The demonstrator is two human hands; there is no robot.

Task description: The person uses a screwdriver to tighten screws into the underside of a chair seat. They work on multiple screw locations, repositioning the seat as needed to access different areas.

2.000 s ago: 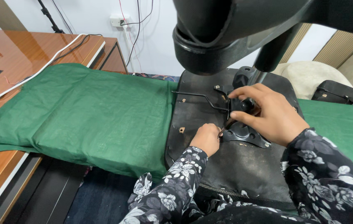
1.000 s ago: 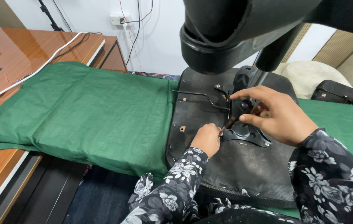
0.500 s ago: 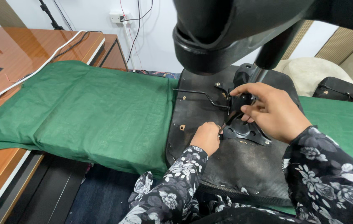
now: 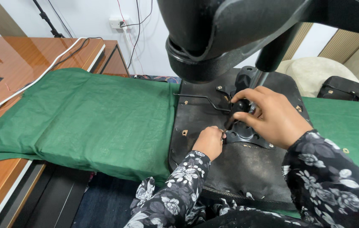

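Fastening the black metal mechanism plate to the upturned chair seat.

A wooden desk (image 4: 15, 55) lies at the left, then the green cloth (image 4: 91, 118) over the worktable. At the cloth's right end lies the black chair seat underside (image 4: 247, 169). The left hand (image 4: 208, 142), fingers curled shut on a small tool or fastener I cannot identify, presses at the mechanism plate (image 4: 247, 134). The right hand (image 4: 272, 116) wraps a black knob or tool handle (image 4: 240, 105) above it. Judged, a fastener is being driven; next needs steady turning and downward pressure. Since two seconds ago, the right hand has edged slightly lower; the left is unchanged.
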